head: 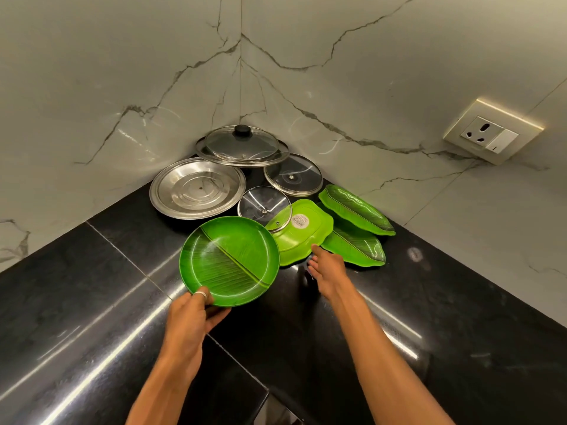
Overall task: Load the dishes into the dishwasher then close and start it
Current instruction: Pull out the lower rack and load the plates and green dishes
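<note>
Green, round and leaf-printed: plate, held tilted over the black counter, face turned up toward the camera. Pinched at its near rim by the left hand, with the ringed thumb laid on the face and the fingers curled underneath. From this angle, overlapped the near left edge of a green tray behind it.

Stretched forward beside the plate: the right hand, fingers loosely straight and a little apart, holding nothing, somewhat blurred. One fingertip right at the tray's near rim; touching or just short of it, impossible to tell.

Lay upside down on the counter, that tray, with a white sticker on its base. Propped across its left side: a small glass lid, inverted. Just right of the tray, two leaf trays, the near one flat on the counter, the far one resting partly on top of it, close to the wall.

Further back, gathered in the corner of the counter: a wide steel dish at left, its far edge raised. Behind it, a knobbed lid sitting on a larger steel-rimmed lid. To the right of those, a third lid of glass, lying against the rest.

All round the corner, pale veined marble wall. Mounted on its right stretch, well apart from the dishes, a socket with a switch.
</note>
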{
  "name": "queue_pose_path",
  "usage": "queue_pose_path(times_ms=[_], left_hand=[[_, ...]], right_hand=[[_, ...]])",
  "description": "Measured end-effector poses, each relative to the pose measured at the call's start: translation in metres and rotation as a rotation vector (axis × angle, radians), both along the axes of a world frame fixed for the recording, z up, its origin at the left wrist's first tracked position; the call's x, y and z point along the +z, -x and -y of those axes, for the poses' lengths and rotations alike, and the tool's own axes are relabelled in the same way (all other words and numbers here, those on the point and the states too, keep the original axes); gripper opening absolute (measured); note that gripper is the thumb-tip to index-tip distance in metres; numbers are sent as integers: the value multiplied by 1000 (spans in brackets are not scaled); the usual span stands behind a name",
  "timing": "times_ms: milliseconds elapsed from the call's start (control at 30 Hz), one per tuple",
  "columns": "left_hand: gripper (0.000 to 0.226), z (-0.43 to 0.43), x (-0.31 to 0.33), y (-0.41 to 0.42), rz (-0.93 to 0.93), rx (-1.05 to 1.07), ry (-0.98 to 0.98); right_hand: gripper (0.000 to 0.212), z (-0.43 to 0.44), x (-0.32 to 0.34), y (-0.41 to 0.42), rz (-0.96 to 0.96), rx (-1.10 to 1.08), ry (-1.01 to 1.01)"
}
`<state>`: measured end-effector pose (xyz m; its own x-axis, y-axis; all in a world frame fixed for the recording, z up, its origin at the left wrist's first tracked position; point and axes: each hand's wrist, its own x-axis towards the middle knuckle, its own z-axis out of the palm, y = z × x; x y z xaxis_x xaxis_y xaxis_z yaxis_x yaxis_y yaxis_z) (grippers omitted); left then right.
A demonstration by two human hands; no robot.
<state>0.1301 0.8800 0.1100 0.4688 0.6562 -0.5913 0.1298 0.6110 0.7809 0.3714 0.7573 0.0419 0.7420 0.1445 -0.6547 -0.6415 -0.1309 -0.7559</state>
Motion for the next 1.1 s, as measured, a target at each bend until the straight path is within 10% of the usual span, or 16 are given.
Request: queue_pose_path(times_ms=[500,1100], left_hand=[[20,-2,11,14,-28,60,5],[19,105,33,-22,-14,-265,-97]], right_hand=[[17,-22,-5,-9,-166,-193,-346],[16,182,119,97,402,-144,-96]])
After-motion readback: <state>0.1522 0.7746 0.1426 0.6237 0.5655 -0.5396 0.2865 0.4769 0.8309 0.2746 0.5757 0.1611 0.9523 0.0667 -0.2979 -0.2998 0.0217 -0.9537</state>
